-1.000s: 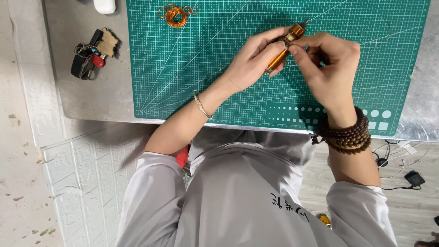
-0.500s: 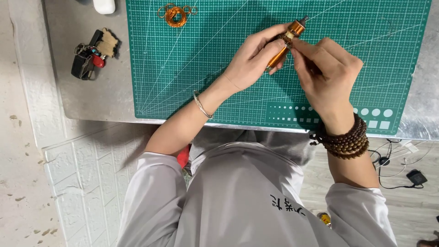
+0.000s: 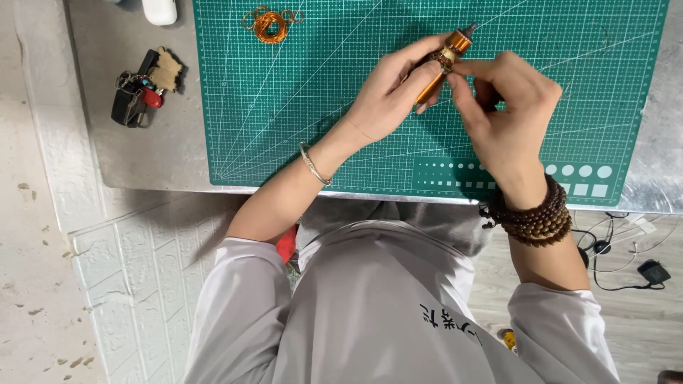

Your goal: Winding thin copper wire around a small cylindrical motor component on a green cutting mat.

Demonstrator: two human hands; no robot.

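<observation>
My left hand [image 3: 390, 96] grips a slim orange tool [image 3: 447, 57] with a dark tip, held over the green cutting mat [image 3: 299, 114]. My right hand [image 3: 509, 117] pinches the same tool near its upper end, fingertips against the collar below the tip. Both hands hover above the mat's middle right. A thin metal bangle sits on my left wrist and a wrap of brown beads [image 3: 535, 217] on my right wrist. A small coil of copper wire [image 3: 269, 23] lies on the mat at the far left, away from both hands.
The mat lies on a grey metal table [image 3: 135, 149]. A bunch of keys with a black fob and wooden tag [image 3: 142, 87] lies left of the mat. A white object [image 3: 159, 10] sits at the far edge. Cables and a plug [image 3: 626, 252] lie on the floor at right.
Both hands have shifted slightly up the mat with the tool. My right fingers have moved closer around its upper end.
</observation>
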